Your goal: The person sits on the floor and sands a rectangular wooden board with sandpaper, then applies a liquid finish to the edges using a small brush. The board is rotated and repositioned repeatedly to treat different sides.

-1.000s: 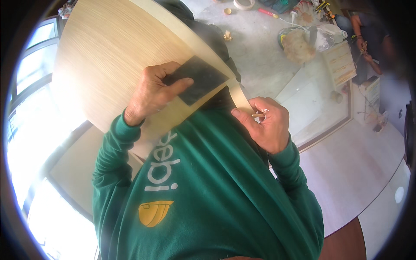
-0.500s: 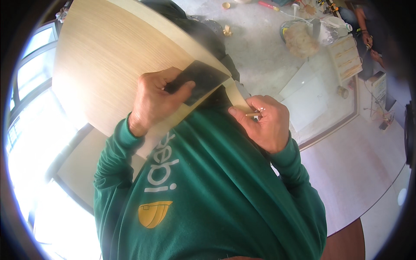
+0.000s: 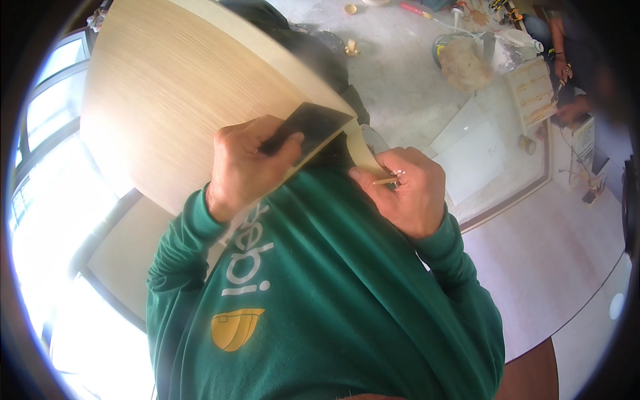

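Observation:
My left hand (image 3: 248, 167) is closed on a flat black rectangular sheet (image 3: 303, 125), pressed at the lower right corner of a pale wood-grain panel (image 3: 177, 80). A cream edge strip (image 3: 359, 147) runs down from that corner to my right hand (image 3: 403, 190), whose thumb and fingers pinch it. A thin tan stick (image 3: 385, 181) also shows between the right hand's fingers. The panel's near part lies against my green sweatshirt and is partly hidden by my left hand.
A floor (image 3: 400, 60) on the right holds a cutter, cables, a furry round item (image 3: 467, 63) and a slotted wooden board (image 3: 527, 93). Another person's arm and hand (image 3: 560, 63) are at upper right. A pale curved surface (image 3: 547, 267) lies at lower right, bright windows at left.
My left hand and the black sheet have shifted slightly right and down along the panel's edge. My right hand has moved slightly left. The other person's hands have moved.

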{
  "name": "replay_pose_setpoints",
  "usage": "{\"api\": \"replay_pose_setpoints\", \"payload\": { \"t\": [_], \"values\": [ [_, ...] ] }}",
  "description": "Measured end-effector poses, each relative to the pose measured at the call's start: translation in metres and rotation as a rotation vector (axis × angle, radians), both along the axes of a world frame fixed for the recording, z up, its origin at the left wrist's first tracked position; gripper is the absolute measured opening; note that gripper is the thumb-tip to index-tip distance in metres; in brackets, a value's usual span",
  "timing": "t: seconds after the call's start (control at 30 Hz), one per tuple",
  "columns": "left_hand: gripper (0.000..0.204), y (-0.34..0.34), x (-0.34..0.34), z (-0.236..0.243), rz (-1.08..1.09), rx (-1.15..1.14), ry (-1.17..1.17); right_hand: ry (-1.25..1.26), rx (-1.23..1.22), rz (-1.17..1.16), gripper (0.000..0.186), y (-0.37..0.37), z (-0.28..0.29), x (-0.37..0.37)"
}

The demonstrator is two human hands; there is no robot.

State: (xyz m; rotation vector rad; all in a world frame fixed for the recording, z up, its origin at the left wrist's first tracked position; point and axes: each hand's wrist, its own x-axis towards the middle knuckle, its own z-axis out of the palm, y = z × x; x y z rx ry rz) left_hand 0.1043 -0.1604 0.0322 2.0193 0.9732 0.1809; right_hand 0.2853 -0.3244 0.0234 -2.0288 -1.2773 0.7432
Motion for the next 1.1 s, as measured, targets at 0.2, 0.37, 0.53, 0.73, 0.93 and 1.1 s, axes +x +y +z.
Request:
{"api": "replay_pose_setpoints", "payload": {
  "t": [0.2, 0.37, 0.53, 0.73, 0.93, 1.1],
  "values": [
    [0.009, -0.004, 0.004, 0.0, -0.032, 0.083, -0.058, -0.049, 0.008, 0.045, 0.026, 0.002, 0.002, -0.001],
    [0.012, -0.006, 0.008, 0.0, -0.049, 0.151, -0.094, -0.044, 0.1, 0.031, 0.025, 0.006, 0.001, -0.004],
    [0.012, -0.011, 0.012, 0.006, -0.088, 0.192, -0.129, -0.085, 0.057, 0.065, 0.027, 0.007, 0.002, -0.009],
    [0.011, -0.02, 0.011, 0.001, -0.12, 0.259, -0.187, -0.127, 0.083, 0.141, 0.026, 0.01, -0.006, -0.014],
    [0.011, -0.027, 0.008, -0.002, -0.187, 0.34, -0.182, 0.142, 0.253, 0.486, 0.019, 0.011, 0.012, -0.021],
    [0.01, -0.003, -0.018, 0.028, -0.108, 0.309, -0.112, 0.436, 0.062, 0.204, 0.016, -0.017, 0.028, 0.034]
  ]
}}
